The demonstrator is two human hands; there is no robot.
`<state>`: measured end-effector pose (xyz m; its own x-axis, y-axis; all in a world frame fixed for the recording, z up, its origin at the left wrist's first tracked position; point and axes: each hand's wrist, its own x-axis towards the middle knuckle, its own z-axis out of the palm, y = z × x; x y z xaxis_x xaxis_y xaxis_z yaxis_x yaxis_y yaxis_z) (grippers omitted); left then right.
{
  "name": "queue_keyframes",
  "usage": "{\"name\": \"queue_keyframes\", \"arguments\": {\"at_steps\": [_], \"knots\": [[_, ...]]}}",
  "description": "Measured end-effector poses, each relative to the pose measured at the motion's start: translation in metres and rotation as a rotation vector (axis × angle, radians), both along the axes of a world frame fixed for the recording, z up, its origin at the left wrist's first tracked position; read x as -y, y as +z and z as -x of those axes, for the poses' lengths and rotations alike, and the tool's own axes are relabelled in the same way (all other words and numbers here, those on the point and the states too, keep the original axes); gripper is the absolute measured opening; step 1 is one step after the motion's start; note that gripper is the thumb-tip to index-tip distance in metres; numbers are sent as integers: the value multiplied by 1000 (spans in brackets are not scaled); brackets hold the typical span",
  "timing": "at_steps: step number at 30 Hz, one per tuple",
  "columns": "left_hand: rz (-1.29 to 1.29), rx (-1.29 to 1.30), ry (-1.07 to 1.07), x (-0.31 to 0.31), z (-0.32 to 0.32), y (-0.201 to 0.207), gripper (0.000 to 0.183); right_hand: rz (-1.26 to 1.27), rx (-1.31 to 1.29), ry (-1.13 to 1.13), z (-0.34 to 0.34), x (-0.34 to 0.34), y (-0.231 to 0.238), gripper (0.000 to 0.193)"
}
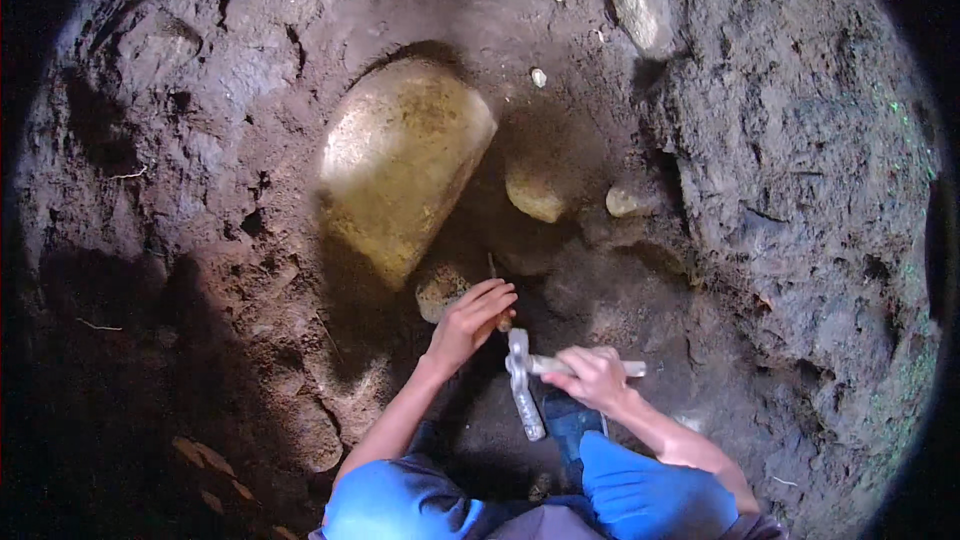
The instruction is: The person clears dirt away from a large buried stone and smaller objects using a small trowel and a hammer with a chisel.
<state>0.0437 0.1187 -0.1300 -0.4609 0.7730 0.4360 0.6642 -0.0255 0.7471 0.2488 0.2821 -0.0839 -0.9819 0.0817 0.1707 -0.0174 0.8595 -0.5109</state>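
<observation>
My left hand (pixel 472 323) is closed around a slim chisel (pixel 504 323) with an orange-brown handle. Its thin metal shaft points away from me, into the dark soil beside a small rounded stone (pixel 440 292). In my right hand (pixel 592 377) is a hammer (pixel 524 395), gripped by its pale handle. The long metal head lies crosswise just below the chisel's handle end; I cannot tell whether they touch. Beyond my left hand, a large yellowish stone slab (pixel 410 160) sits partly sunk in the earth, its right edge standing over a shadowed hollow.
Two smaller pale stones, one rounded (pixel 535 195) and one lesser (pixel 622 201), stick out right of the slab. A rough earth wall (pixel 800 190) rises on the right, another bank (pixel 180 180) on the left. Dry leaves (pixel 210 457) lie at lower left. My blue-clad knees (pixel 655 490) are close below.
</observation>
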Motion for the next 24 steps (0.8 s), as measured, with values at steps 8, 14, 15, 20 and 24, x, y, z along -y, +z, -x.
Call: {"name": "queue_keyframes", "arguments": {"at_steps": [8,14,15,20,24], "knots": [[-17,-2,24,2,-2,-6,36,42,36,17,14,3,5,49],[4,-4,20,4,-1,5,35,68,122,9,24,-4,6,40],[4,19,39,6,-5,4,34,39,113,-34,21,-12,9,38],[-66,151,259,8,-12,-10,31,204,-230,-188,7,-16,19,39],[-112,443,519,2,-1,-7,25,288,-238,-245,11,-15,29,36]]}}
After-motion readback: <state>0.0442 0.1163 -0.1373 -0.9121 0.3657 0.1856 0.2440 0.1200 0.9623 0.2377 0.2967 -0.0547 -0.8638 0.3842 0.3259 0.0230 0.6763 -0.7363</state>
